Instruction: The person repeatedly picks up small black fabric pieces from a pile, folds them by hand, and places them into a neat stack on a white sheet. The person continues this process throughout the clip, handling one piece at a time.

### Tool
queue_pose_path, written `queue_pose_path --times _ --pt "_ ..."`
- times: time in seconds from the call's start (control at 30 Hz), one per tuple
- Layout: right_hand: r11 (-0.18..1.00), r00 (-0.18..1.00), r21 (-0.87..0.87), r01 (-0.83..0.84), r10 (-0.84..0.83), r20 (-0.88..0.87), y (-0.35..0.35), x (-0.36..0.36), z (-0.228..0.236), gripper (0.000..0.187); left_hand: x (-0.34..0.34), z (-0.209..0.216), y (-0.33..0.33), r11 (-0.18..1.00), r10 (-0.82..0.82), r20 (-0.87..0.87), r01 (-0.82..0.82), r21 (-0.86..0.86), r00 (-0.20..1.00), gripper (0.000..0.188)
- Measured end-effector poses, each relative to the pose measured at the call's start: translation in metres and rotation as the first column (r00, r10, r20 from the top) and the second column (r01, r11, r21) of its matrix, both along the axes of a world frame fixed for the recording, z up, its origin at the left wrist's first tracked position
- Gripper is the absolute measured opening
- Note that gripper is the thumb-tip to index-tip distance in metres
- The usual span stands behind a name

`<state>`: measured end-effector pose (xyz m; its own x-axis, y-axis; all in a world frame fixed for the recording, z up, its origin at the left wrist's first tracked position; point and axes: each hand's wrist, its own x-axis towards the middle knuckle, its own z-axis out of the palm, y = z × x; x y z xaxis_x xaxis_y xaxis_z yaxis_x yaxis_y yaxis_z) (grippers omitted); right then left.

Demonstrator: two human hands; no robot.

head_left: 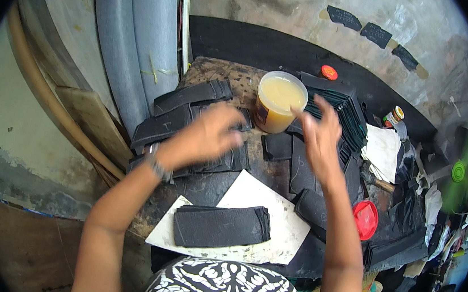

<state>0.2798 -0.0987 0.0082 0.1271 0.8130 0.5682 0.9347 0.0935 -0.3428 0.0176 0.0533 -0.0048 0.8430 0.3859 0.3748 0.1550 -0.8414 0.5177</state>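
Both hands hover blurred over the tabletop [207, 186], the left hand [206, 134] loosely curled, the right hand [320, 133] spread by the glue tub [279, 102], and should reach it steadily, sparing the stacked black strips [220, 225].

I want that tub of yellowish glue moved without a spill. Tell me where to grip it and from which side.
Grip the tub around its side wall below the rim, coming from the near side where the right hand already hovers. It stands upright with no lid and looks nearly full, so a grip from above or by the rim would probably tip or dip into the glue. Keep it level.
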Motion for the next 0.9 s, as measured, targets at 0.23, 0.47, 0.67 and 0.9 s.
queue_pose_path --times 0.23,0.47,0.67,0.9 --pt "0.949 0.97 -0.206 0.24 -0.226 0.09 0.121 0.023 0.011 0.075 -0.054 -0.005 -0.177 0.979 -0.19 -0.375 0.206 0.002 0.907 0.085" --pt "0.962 0.958 -0.172 0.213 -0.171 0.231 0.033 0.003 0.014 0.054 -0.054 -0.02 -0.165 0.987 -0.159 -0.246 0.147 -0.068 0.956 0.07" --pt "0.905 0.894 -0.24 -0.352 0.249 -0.373 -0.093 -0.037 -0.025 0.047 -0.059 -0.025 -0.164 0.992 -0.123 -0.245 0.12 -0.028 0.962 0.057" --pt "0.88 0.903 -0.254 -0.402 0.335 -0.268 -0.135 -0.085 -0.073 0.067 -0.06 -0.044 -0.169 0.995 -0.077 -0.152 0.086 0.051 0.985 0.051"
